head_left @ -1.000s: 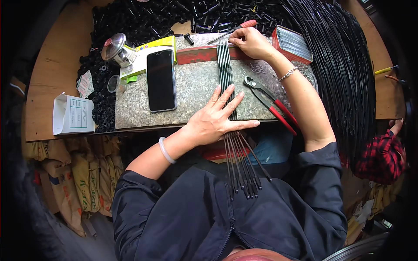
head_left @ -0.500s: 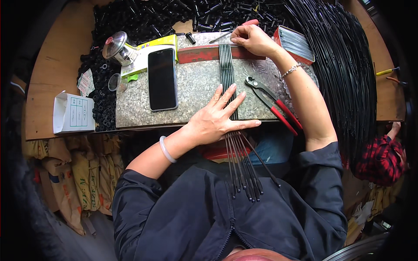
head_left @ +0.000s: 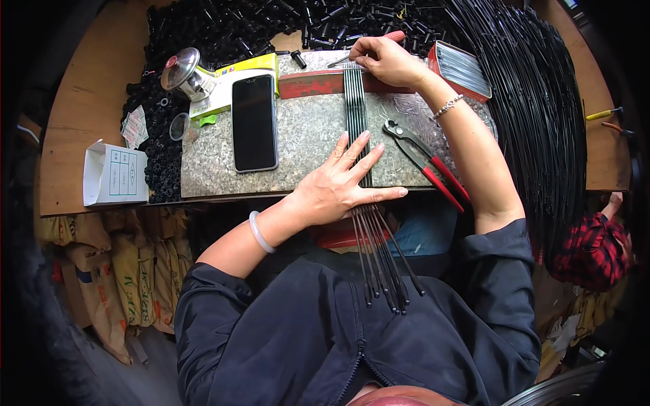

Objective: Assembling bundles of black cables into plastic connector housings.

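Note:
My left hand (head_left: 326, 189) lies flat with fingers spread, pressing a row of thin black rods (head_left: 355, 111) onto a speckled stone slab (head_left: 298, 155). The rods run side by side across a red metal bar (head_left: 311, 84); their thicker black ends hang past the slab's near edge, fanned out over my jacket. My right hand (head_left: 384, 61) is pinched at the rods' far tips, just beyond the bar; what sits between the fingertips is too small to make out. End-cutting pincers (head_left: 440, 177) with red handles lie right of the rods. Behind my right hand is a screwdriver (head_left: 393, 36) with a red handle.
A box of thin silvery wires (head_left: 462, 68) stands right, before a large heap of long black rods (head_left: 535, 122). A phone (head_left: 254, 125), a yellow-white box (head_left: 261, 65) and a lidded metal pot (head_left: 183, 74) sit left. Small black parts (head_left: 230, 27) cover the back; a white carton (head_left: 115, 177) is far left.
My right hand has moved slightly left, from the bar's far side right of the rods to over the rod tips. One splayed rod end has swung left toward the others. My left hand stays put.

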`<state>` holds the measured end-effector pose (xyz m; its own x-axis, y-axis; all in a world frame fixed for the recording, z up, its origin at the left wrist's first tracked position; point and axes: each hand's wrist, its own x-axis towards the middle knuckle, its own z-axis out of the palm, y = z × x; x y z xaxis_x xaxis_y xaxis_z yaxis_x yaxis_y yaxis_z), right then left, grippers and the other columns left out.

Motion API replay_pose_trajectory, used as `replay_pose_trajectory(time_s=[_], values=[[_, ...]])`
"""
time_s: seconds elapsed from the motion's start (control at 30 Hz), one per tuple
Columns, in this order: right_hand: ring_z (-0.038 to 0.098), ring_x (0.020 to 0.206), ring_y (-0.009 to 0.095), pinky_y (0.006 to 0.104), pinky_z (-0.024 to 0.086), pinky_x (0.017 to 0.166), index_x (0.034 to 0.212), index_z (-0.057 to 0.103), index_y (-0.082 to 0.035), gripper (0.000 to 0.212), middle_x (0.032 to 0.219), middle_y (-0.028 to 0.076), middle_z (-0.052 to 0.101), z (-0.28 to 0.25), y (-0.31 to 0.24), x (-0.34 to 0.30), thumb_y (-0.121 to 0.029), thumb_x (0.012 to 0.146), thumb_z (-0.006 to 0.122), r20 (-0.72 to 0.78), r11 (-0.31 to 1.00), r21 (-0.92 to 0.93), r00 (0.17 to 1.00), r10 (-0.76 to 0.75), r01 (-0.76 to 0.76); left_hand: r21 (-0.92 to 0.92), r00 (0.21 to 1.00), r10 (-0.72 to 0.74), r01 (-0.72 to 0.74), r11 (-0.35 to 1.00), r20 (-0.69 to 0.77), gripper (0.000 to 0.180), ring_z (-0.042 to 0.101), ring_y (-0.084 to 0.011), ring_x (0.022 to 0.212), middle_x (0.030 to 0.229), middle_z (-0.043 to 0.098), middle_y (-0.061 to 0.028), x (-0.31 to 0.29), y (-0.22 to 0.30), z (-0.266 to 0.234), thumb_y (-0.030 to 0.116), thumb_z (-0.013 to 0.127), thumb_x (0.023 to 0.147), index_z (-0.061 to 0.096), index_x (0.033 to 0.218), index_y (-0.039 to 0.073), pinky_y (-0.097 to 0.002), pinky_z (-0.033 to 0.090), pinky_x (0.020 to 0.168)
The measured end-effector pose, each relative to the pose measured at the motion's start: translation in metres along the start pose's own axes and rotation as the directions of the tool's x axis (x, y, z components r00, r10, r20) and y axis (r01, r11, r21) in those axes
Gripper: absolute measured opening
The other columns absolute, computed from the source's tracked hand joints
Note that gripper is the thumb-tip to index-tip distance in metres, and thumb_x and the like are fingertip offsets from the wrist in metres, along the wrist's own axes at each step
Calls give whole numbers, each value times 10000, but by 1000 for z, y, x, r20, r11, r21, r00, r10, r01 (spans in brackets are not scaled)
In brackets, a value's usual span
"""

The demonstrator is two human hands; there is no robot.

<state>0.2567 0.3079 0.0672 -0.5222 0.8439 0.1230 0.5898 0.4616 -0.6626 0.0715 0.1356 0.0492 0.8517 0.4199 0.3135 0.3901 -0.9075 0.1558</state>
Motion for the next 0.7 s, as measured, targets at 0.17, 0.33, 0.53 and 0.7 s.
replay_pose_trajectory(time_s=[0.17, 0.33, 0.53, 0.7], values=[[555, 887, 227, 307, 449, 797, 962, 566, -6, 167, 980, 142, 545, 16, 5, 6, -127, 851, 541, -258, 968, 196, 961, -102, 155, 9, 1000, 0, 0, 1000, -8, 653, 343, -452, 1222, 1309, 380, -218, -2, 0, 1, 223, 583, 745, 342, 1304, 462, -583, 302, 979], [597, 802, 269, 329, 479, 749, 897, 636, -45, 210, 883, 143, 599, -75, 5, -40, -224, 787, 637, -382, 889, -417, 924, 17, -189, 1, 1000, -1, 1, 1000, -6, 738, 327, -442, 1236, 1326, 370, -203, -1, 2, -5, 215, 650, 676, 350, 1320, 413, -573, 282, 997], [602, 806, 293, 356, 480, 739, 803, 660, -19, 143, 830, 140, 620, -108, 39, -107, -134, 719, 656, -297, 809, -453, 919, 260, -376, -246, 996, -25, 2, 969, -91, 670, 317, -372, 1275, 1326, 415, -138, -2, 2, -10, 235, 701, 655, 461, 1278, 182, -545, 262, 1016], [564, 914, 209, 361, 492, 765, 750, 688, -126, 92, 857, 17, 600, -95, 32, -110, -209, 717, 664, -436, 764, -543, 894, 98, -349, -650, 966, -214, 70, 757, -145, 583, 483, -326, 1158, 1184, 550, -166, -1, 32, -57, 269, 657, 789, 440, 1252, -11, -462, 295, 1014]])
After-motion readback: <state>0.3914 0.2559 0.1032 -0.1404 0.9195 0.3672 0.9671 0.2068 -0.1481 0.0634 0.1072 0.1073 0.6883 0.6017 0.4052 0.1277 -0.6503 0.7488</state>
